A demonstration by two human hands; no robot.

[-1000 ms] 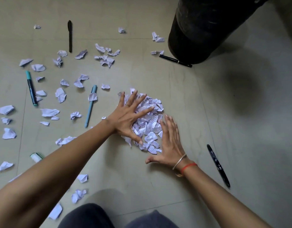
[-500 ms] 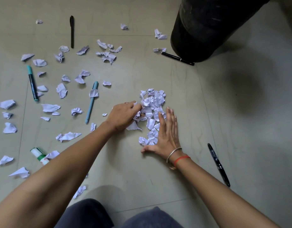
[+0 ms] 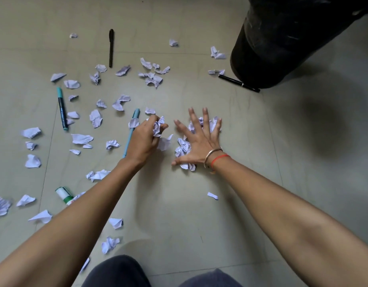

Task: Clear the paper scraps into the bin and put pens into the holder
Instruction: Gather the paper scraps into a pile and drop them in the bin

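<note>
My left hand [image 3: 144,139] is closed around a fistful of white paper scraps [image 3: 158,126], lifted just off the floor. My right hand [image 3: 199,137] lies flat with fingers spread on a small heap of scraps [image 3: 184,147]. Many loose scraps [image 3: 96,118] are strewn over the floor to the left and far side. A light blue pen [image 3: 131,131] lies right beside my left hand. A teal marker [image 3: 61,108], a black pen [image 3: 111,47] and another black pen [image 3: 239,83] lie further off. The black bin [image 3: 282,42] stands at the far right.
A green-and-white marker [image 3: 64,195] lies near my left forearm, partly hidden by it. My knees [image 3: 121,272] show at the bottom edge. The tiled floor [image 3: 303,141] to the right of my right hand carries only the bin's shadow.
My left hand has closed on a bunch of scraps and pulled left off the heap. The heap under my right hand is much smaller, and that hand's fingers have spread.
</note>
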